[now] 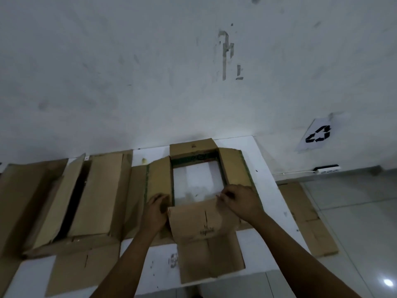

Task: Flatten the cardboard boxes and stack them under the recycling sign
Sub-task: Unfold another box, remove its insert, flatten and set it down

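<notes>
Both hands grip the opened cardboard box [232,166]: left hand [155,208] its left corner, right hand [239,201] its right corner.

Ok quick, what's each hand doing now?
Left hand: gripping the near-left corner of the open box.
Right hand: pinching the box's near flap.

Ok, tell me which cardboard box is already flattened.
The flat box on the floor below the recycling sign; the open box and long box on the table still stand.
</notes>
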